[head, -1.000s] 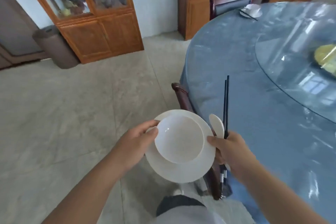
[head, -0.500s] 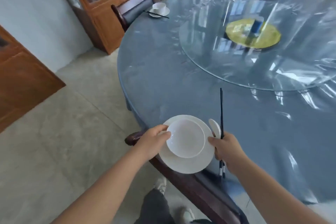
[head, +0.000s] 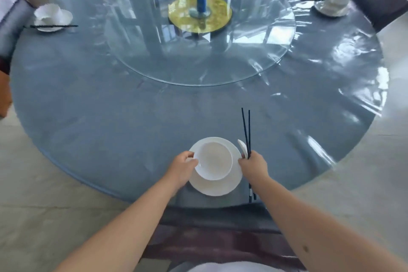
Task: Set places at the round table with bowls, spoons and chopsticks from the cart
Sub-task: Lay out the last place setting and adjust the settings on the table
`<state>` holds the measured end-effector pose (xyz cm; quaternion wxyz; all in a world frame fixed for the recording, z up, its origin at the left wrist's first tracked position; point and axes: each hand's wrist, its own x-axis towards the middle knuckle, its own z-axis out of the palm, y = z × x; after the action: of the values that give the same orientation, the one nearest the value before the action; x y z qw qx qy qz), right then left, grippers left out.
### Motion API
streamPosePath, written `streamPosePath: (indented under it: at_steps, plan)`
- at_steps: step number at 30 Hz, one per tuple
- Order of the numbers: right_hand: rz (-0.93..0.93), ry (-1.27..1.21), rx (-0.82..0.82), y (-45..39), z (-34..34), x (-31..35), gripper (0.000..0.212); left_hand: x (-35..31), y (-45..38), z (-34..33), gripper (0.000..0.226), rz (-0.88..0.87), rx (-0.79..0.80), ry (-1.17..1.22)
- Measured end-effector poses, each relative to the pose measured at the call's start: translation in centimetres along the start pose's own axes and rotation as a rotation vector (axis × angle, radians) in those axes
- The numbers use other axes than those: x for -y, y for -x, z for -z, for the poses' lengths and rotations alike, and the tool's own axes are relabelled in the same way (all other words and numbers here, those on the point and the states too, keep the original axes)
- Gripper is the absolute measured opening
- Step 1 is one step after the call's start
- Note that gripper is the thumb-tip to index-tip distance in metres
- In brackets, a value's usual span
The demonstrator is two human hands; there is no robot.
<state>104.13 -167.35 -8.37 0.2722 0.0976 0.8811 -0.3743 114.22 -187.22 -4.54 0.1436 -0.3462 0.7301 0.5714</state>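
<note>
White ceramic bowl (head: 213, 159) on plate (head: 215, 185), over near tabletop (head: 110, 121) edge. We note left hand (head: 181, 169) fingers pinch bowl rim; right hand (head: 254, 166) grips chopsticks (head: 246, 132), spoon (head: 242, 147). Fragile, slick; hold by rims, we judge.

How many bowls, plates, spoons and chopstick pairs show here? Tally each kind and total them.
Bowls: 3
Plates: 3
Chopstick pairs: 3
Spoons: 1, in the right hand; any others are hidden or blurred
Total: 10
</note>
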Motion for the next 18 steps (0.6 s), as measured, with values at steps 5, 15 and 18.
streamPosePath:
  at_steps: [5, 15, 18]
  plan:
    - [-0.004, 0.07, 0.003, -1.2, -0.7, 0.5, 0.009, -0.2, -1.5, -0.4, 0.018, 0.049, -0.078, -0.025]
    - [-0.017, -0.022, 0.053, -0.8, 2.8, 1.2, 0.021, -1.3, -2.3, 0.0, 0.048, 0.047, -0.295, -0.257]
    - [-0.001, -0.124, 0.361, 1.5, 4.1, 2.5, 0.02, -2.1, -0.8, 0.2, 0.048, -0.293, -0.234, -0.355]
